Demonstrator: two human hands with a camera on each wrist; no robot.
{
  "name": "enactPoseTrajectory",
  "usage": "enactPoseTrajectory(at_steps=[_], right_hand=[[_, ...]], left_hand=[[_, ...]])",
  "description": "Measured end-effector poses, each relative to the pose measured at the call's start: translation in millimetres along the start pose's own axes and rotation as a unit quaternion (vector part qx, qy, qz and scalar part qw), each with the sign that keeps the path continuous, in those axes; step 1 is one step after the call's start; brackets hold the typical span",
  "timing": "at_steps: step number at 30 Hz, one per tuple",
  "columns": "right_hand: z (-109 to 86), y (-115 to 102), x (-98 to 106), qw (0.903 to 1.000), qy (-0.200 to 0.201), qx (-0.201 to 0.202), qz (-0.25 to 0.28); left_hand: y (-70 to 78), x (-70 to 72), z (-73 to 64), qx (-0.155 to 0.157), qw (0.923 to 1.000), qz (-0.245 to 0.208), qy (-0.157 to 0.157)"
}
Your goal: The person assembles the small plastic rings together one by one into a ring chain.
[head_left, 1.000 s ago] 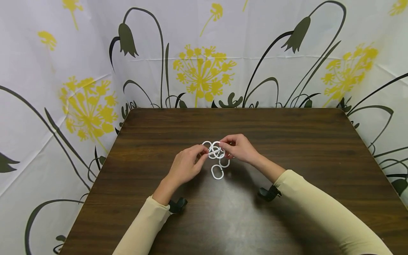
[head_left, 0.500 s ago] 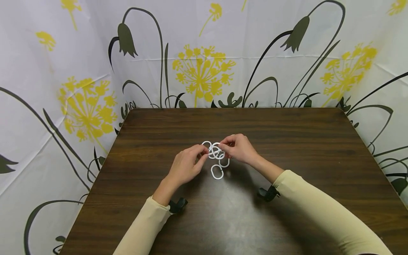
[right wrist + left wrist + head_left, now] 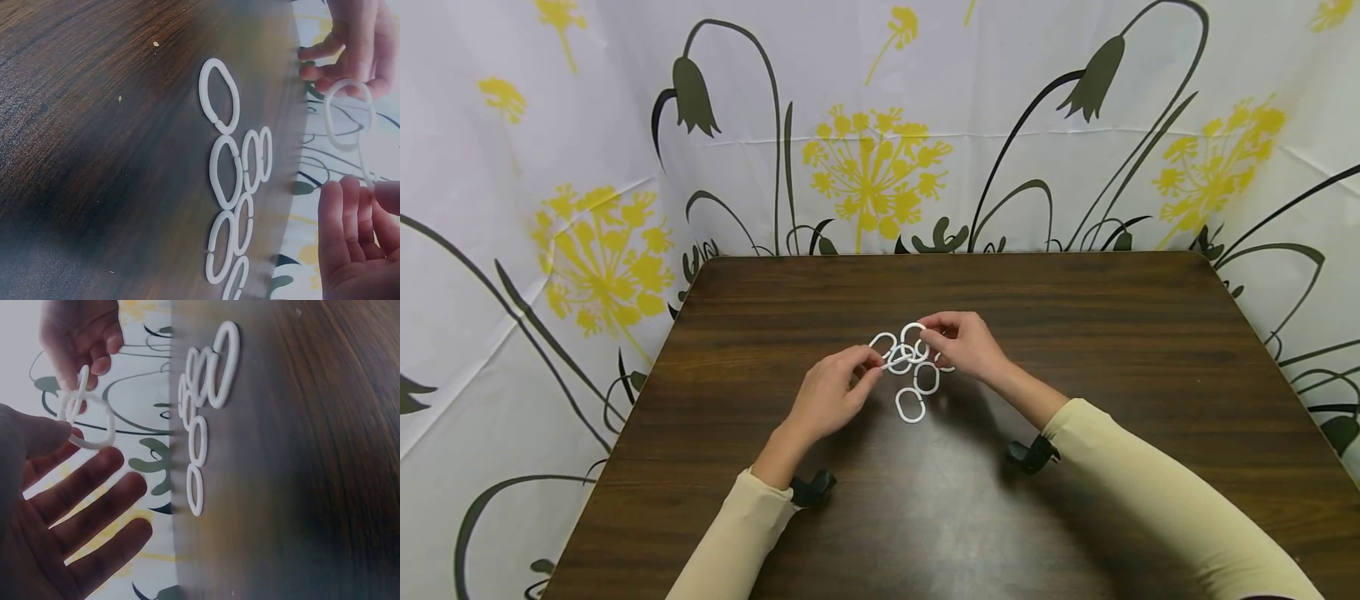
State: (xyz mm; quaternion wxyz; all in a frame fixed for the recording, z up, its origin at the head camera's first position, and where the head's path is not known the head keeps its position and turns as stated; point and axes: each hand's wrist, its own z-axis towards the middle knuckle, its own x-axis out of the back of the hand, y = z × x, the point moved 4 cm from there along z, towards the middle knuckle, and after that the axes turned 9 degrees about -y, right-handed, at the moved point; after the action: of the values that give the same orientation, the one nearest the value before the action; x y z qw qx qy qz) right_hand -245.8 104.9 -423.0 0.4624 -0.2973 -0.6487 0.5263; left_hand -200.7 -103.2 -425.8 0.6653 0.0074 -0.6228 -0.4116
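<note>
Between thumb and forefinger, my left hand (image 3: 833, 392) pinches a white plastic shower curtain ring (image 3: 112, 425); its other fingers stretch out straight in the left wrist view. Opposite it, my right hand (image 3: 972, 348) pinches a second white ring (image 3: 83, 379). Both rings are held above the table and cross each other; they look hooked together, though the joint is hard to make out. Beneath the hands lie several more white oval rings (image 3: 204, 94), flat and close together, with small gaps in their sides.
The dark wood-grain table (image 3: 955, 517) spreads all around. Behind it hangs a white cloth (image 3: 745, 75) printed with yellow and green flowers. A black wrist strap mount (image 3: 1033, 454) sits under the right wrist, another (image 3: 812, 489) under the left.
My left hand has shifted slightly left and toward me, and my right hand slightly away. The held rings are drawn farther apart, and more of the rings on the table show.
</note>
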Motion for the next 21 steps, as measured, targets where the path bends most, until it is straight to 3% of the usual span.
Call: enactPoseTrajectory(at_steps=[4,12,17,21], right_hand=[[-0.7,0,1,0.9996,0.01,-0.014,0.021],[-1.9,0,-4,0.9916,0.0,-0.054,0.117],[-0.3,0,-9,0.9871,-0.019,-0.055,0.149],[0.0,0,-14,0.9853,-0.035,-0.051,0.159]], left_hand=[[-1.8,-1.2,-1.9,0.004,1.0,-0.002,0.0],[-6.7,-1.8,-3.0,0.01,0.9999,-0.01,0.006],[-8.2,-2.3,-2.1,0.022,0.9996,-0.019,-0.006],[-10.0,-1.9,-0.9,0.043,0.998,-0.045,0.006]])
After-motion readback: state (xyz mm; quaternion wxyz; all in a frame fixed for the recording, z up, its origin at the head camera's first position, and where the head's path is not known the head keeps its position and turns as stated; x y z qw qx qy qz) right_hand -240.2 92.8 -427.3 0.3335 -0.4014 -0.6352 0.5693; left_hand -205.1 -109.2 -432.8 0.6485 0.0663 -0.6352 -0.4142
